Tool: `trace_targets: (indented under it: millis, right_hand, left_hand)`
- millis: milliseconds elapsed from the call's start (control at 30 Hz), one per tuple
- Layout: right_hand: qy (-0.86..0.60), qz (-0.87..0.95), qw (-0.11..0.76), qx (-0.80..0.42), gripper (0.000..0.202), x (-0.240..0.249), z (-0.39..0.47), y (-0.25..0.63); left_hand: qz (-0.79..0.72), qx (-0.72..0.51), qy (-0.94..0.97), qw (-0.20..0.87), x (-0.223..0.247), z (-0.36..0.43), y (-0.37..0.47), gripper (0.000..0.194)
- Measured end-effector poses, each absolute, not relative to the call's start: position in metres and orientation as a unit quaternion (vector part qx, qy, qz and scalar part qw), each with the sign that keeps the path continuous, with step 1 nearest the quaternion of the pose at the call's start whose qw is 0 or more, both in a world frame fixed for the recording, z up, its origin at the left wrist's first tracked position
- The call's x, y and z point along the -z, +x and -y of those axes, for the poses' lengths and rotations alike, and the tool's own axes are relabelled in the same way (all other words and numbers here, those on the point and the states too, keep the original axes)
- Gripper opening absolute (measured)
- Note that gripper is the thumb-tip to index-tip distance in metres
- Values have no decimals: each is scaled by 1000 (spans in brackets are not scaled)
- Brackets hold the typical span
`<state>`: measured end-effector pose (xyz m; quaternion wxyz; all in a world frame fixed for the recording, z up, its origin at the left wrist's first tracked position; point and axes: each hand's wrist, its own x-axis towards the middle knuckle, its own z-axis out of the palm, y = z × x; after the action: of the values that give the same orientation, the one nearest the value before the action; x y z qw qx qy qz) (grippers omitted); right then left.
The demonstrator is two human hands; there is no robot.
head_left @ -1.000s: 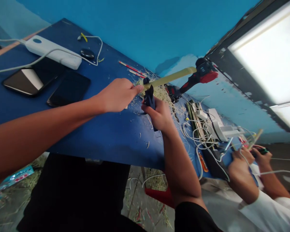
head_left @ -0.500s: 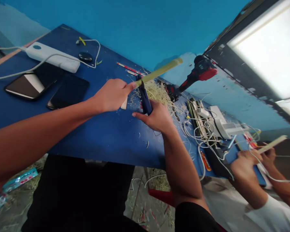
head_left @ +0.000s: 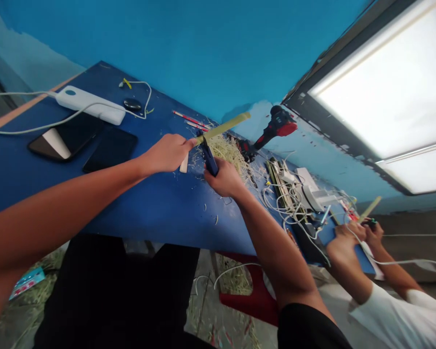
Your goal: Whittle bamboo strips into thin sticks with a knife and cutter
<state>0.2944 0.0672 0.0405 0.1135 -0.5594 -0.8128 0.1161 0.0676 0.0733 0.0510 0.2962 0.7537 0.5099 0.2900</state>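
My left hand [head_left: 167, 154] is closed, pinching the near end of a flat, pale yellow-green strip [head_left: 228, 126] that looks like bamboo. The strip slants up to the right, off the table. My right hand [head_left: 225, 178] wraps round the handle of a dark blue knife [head_left: 210, 160]. Its upper end crosses the strip just beside my left fingertips; the exact contact of the blade is too small to make out. Curly pale shavings [head_left: 228, 151] lie heaped behind my right hand. Below my left fingers rests a short pale flat piece [head_left: 183, 164].
On the blue table [head_left: 160, 208] lie two dark phones [head_left: 111, 148], a white power strip [head_left: 90, 104] and a black mouse-like object [head_left: 132, 104]. A black-red power tool [head_left: 272, 131] stands by the wall. Tangled white cables [head_left: 287, 194] spread rightward, near a co-worker's hands [head_left: 352, 237] holding another strip.
The view has shifted, so the table's things sit differently in it. My right thumb, stretched out before, now lies against the knife handle. Both hands keep their hold on strip and knife.
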Motion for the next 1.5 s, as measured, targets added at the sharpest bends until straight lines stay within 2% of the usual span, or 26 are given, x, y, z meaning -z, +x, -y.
trace_targets:
  millis: [267, 467, 1067, 1267, 1367, 1433, 1500]
  right_hand:
    - [-577, 801, 92, -130, 10, -45, -74, 289]
    - [-576, 802, 97, -128, 18, -45, -74, 288]
    - [-581, 800, 92, -120, 18, -43, -76, 289]
    - [-569, 804, 139, -102, 10, -35, -79, 292]
    - [-571, 803, 134, -103, 8, -35, -81, 294]
    - [-571, 805, 123, -105, 7, -38, -83, 295]
    - [-572, 804, 112, -115, 6, -41, -84, 296]
  left_hand:
    - [-532, -264, 764, 254, -51, -78, 65, 48]
    - [-528, -256, 780, 216, -51, -78, 65, 43]
    - [-541, -256, 767, 231, -50, -80, 64, 50]
    - [-549, -264, 766, 204, -51, -77, 65, 41]
    - [-565, -282, 752, 190, -47, -77, 67, 34]
    - [-559, -294, 746, 210, -45, -79, 67, 37]
    - [-537, -302, 727, 303, -44, -82, 66, 42]
